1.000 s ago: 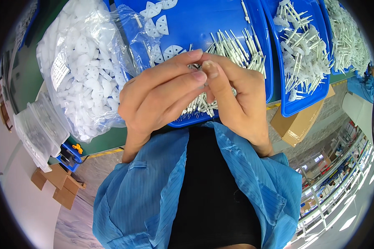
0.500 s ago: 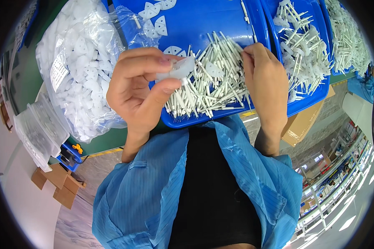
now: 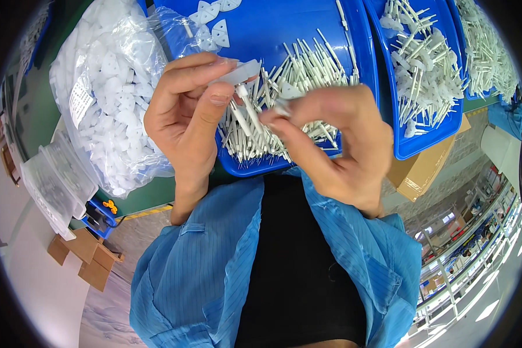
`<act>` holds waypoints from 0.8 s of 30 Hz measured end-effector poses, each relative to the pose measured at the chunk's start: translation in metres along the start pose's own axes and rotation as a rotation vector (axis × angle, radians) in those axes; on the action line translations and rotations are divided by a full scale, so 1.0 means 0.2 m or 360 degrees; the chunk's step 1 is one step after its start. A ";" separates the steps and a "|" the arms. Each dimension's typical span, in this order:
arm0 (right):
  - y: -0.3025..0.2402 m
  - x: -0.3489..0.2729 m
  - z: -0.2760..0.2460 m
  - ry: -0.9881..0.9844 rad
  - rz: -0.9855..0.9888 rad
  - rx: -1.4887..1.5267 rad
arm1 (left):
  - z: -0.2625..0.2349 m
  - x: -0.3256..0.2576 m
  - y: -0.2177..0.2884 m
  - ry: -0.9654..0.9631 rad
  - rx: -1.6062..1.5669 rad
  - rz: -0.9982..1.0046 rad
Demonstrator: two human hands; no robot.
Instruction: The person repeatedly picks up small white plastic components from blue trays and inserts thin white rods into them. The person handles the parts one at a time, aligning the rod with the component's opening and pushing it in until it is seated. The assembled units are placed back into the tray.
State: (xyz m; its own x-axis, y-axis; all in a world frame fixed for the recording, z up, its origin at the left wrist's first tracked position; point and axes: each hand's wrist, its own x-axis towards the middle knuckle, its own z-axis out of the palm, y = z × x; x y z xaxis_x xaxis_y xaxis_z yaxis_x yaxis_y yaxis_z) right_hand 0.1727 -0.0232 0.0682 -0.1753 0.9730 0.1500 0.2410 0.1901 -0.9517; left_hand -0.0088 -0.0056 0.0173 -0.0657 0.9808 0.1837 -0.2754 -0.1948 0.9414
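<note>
My left hand (image 3: 182,113) pinches a translucent white plastic wedge (image 3: 243,72) between thumb and fingertips, above the left part of a blue tray (image 3: 272,26). A white rod (image 3: 249,107) slants down from the underside of the wedge. My right hand (image 3: 345,142), smeared by motion, is closed in a pinch just right of that rod. Something small and whitish shows at its fingertips, too blurred to name. Under both hands lies a heap of thin white rods (image 3: 316,66) with wire-like ends. Several flat wedges with small holes (image 3: 220,33) lie at the tray's upper left.
A clear bag (image 3: 110,104) full of white wedges stands at the left, beside stacked clear plastic containers (image 3: 58,174). At the right, another blue tray (image 3: 404,148) holds rods with wedges on them, and a further heap (image 3: 490,52) lies beyond. A cardboard box (image 3: 420,171) sits below.
My right hand has moved left from the right edge of the rod heap to beside my left hand. The wedge in my left hand has tilted, and a rod beneath it now shows.
</note>
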 end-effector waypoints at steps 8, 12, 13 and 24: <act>0.02 0.00 0.10 0.0064 0.0278 -0.0042 | 0.01 -0.03 0.01 0.0074 0.0631 0.0372; 0.07 -0.01 0.14 0.0192 0.0075 -0.0206 | 0.02 -0.02 0.01 0.0043 0.0828 0.0536; 0.08 -0.01 0.14 0.0208 0.0078 -0.0227 | 0.02 -0.02 0.01 0.0059 0.0842 0.0527; 0.01 0.01 0.08 0.0082 0.0406 -0.0075 | 0.02 -0.02 0.01 0.0024 0.0742 0.0408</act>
State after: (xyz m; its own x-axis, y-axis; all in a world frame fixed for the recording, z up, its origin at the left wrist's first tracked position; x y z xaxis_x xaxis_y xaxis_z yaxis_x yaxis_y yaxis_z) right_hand 0.1569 -0.0230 0.0624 -0.0548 0.9954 -0.0784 0.3157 -0.0573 -0.9471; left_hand -0.0057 -0.0105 0.0192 -0.0895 0.9013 0.4238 0.2067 -0.3994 0.8932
